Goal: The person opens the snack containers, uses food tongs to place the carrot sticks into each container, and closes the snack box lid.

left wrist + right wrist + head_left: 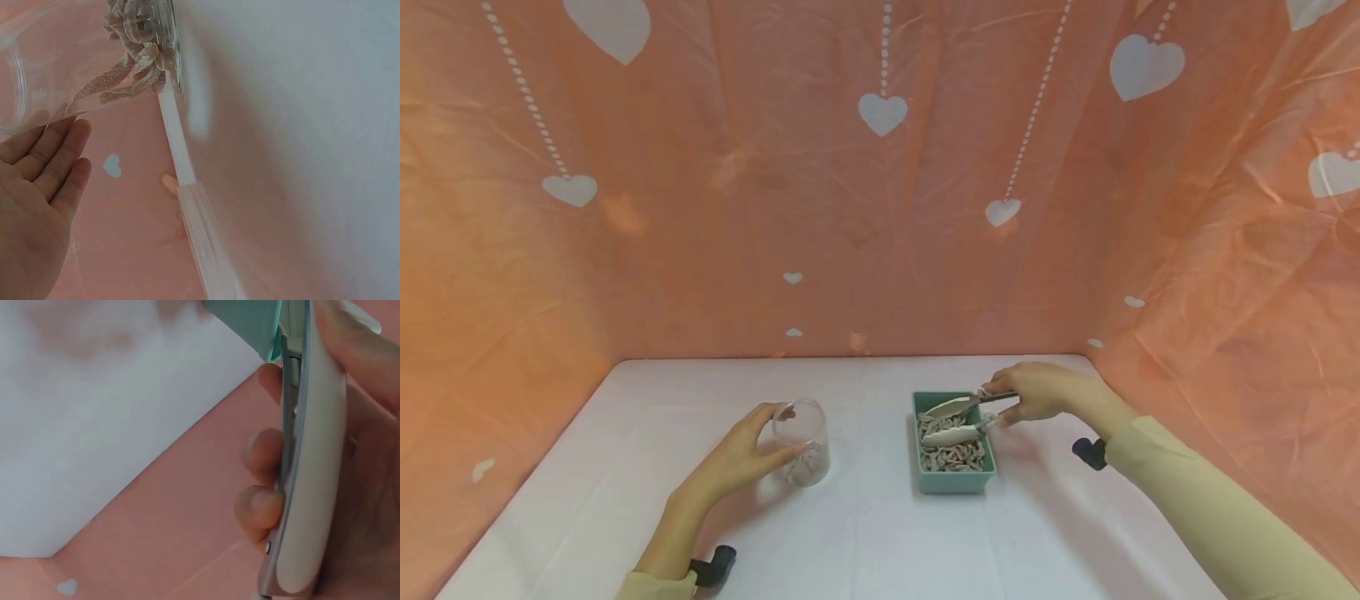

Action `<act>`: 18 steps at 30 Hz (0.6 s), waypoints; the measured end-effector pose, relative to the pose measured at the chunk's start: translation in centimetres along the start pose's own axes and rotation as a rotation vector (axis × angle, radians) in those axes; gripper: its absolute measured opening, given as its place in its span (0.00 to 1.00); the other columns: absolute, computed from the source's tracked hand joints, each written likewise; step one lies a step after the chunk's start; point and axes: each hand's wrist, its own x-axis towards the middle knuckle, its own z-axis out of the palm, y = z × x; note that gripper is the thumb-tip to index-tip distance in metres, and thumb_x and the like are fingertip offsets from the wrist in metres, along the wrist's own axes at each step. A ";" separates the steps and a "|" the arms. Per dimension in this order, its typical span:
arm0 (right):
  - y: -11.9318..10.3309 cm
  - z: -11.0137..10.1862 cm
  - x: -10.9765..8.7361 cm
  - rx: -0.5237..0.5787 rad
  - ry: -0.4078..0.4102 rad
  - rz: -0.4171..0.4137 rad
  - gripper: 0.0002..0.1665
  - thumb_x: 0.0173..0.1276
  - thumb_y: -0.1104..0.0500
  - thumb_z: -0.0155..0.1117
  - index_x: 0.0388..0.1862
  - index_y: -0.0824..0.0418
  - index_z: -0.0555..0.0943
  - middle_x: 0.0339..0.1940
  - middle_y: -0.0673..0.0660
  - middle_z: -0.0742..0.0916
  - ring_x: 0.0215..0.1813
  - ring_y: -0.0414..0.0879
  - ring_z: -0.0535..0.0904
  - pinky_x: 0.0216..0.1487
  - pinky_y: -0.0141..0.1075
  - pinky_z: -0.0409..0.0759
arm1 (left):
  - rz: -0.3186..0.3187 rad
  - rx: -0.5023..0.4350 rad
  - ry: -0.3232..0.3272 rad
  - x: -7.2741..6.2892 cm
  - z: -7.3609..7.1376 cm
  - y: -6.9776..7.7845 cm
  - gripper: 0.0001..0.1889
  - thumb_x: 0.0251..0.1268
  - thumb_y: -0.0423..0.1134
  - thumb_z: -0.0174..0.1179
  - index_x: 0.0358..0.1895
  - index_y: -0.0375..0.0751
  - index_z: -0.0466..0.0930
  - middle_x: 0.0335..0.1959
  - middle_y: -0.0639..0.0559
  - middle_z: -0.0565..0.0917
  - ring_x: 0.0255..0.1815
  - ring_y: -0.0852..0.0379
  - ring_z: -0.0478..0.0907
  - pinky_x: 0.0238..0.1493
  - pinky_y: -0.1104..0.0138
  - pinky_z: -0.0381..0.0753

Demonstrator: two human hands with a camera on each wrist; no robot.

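My left hand [743, 454] holds a clear jar [817, 429] from its left side, thumb on the near side and fingers round the back. Several pale brown, powdery strips [134, 53] lie in the bottom of the jar, which stands upright on the table without a lid. With my right hand [1033, 390] I grip a pair of tongs [312, 462], its fingers curled round the light handles. The spread tong heads lie over a green rectangular box [953, 483], close above the many similar strips [955, 457] heaped inside it.
A white tabletop [880, 542] lies under the jar and box, with a bare stretch between them. Pink-orange cloth [850, 208] printed with white hearts encloses the back and both sides. A black wrist strap piece [715, 567] shows at the left sleeve.
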 end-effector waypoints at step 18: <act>0.7 0.8 -0.4 0.006 0.082 -0.043 0.26 0.65 0.48 0.77 0.58 0.60 0.87 0.49 0.50 0.89 0.50 0.50 0.87 0.52 0.51 0.86 | 0.000 0.008 0.006 0.0 0.0 0.1 0.33 0.67 0.54 0.71 0.68 0.38 0.74 0.64 0.45 0.81 0.72 0.37 0.73 0.73 0.38 0.68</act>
